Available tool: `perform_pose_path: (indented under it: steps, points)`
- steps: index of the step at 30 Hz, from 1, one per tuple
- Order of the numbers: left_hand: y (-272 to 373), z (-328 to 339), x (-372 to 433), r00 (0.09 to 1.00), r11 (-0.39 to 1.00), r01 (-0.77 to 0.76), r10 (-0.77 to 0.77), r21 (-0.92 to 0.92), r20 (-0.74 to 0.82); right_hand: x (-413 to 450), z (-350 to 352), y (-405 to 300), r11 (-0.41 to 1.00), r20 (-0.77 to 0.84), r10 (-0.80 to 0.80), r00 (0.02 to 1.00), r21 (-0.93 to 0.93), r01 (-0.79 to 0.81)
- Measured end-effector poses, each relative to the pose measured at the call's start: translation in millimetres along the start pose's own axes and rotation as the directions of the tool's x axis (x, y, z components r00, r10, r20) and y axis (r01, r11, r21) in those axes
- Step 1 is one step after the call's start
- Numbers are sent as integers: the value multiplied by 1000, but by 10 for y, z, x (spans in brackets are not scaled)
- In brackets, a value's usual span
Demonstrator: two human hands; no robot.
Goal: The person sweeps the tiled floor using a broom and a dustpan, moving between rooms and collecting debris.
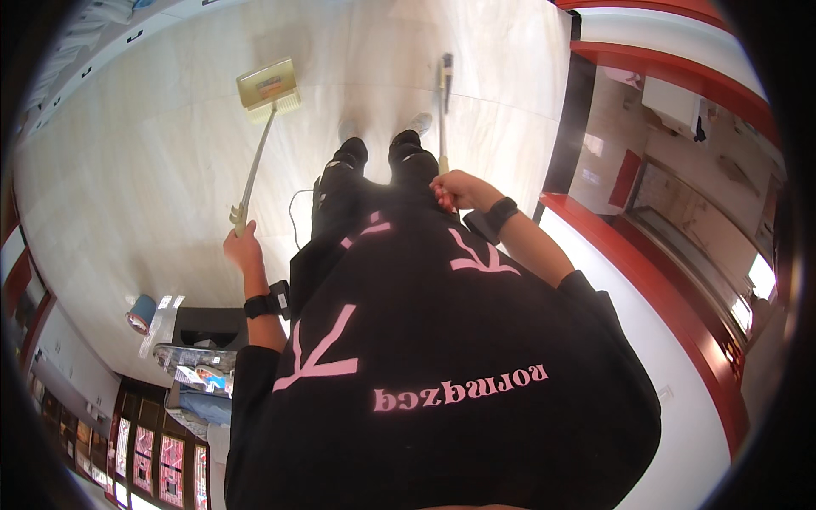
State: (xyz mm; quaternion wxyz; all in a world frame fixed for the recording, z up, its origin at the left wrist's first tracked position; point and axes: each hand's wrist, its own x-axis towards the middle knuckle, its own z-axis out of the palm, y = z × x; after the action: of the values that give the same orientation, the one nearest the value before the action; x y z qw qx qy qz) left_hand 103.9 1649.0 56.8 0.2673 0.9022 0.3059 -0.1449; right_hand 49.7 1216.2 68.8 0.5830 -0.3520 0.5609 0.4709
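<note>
My left hand (244, 247) grips the top of a long-handled dustpan (268, 85). Its cream pan, with a toothed edge, lies on the floor ahead and to the left, and a sticker shows inside it. In my right hand (460, 190) is the handle of a broom (443, 115), which reaches forward along the right side of my legs. The broom's dark head (447, 67) touches down near the top of the view and looks slightly blurred. Both of my feet (382, 127) stand between the two tools.
Pale, glossy tiles (159, 178) cover the floor. To the left stand a blue bin (141, 313) and a dark table (210, 322) with items on it. A red-edged white counter (637, 306) runs along the right. White drawers (95, 60) line the far left.
</note>
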Motion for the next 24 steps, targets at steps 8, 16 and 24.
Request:
perform_pose_path:
  steps: [8, 16, 24]
  points:
    - [94, -3, 30, 999, 998, -16, 19, 61, -40, -64, -79, 145, 998, 48, -60, 997, -16, 60]
    - [63, -77, -36, 998, 999, -25, 27, 42, -62, -868, -866, 33, 980, -132, -197, 971, -20, 196]
    - [189, -227, -190, 999, 990, -29, 30, 135, -9, -45, -919, -435, 705, -463, -392, 795, -707, -65]
